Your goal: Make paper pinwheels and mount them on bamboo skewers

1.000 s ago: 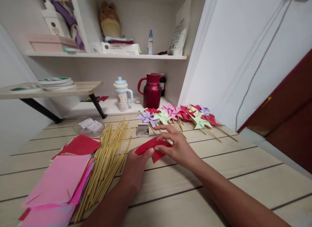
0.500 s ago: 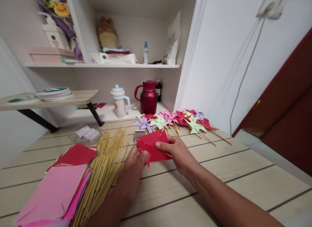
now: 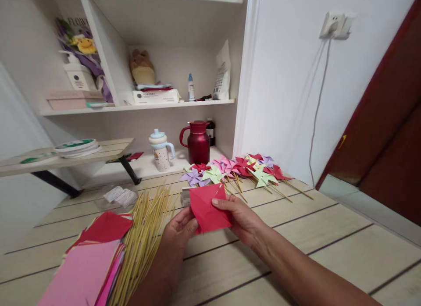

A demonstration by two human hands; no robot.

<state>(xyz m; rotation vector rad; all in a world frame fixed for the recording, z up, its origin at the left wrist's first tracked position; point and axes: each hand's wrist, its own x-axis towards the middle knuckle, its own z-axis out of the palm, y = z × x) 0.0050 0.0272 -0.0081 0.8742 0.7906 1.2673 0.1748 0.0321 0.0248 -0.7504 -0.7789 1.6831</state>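
Two bare hands meet low in the middle of the frame over the pale plank bench [image 3: 329, 236], sharing one red paper square [image 3: 208, 209] held just above the boards. The left hand [image 3: 179, 229] closes its grip on the paper's lower left edge, thumb on top and fingers curled beneath; the right hand [image 3: 241, 218] pinches the right side, thumb lying across the red face and fingers behind it. The paper is tilted up toward the camera, one corner pointing upward, and shows cut lines near its top. At the lower left of the frame lies a stack of paper sheets [image 3: 88, 271], pink on top with red ones fanned out beyond, and just right of it, touching the stack, a loose heap of bamboo sticks [image 3: 144, 236] that runs up toward the centre, close beside the left hand. Behind the held paper a small box [image 3: 185, 194] is partly hidden. Further back, right of centre, a row of finished paper pinwheels [image 3: 237, 168] in purple, green, pink and red lies on the bench, their sticks pointing toward the lower right. Left of the sticks sits a clear plastic bag [image 3: 116, 195]. Against the back wall stand a spotted sippy cup [image 3: 160, 150] and a dark red jug [image 3: 197, 141], with a cluttered shelf [image 3: 138, 106] above them.
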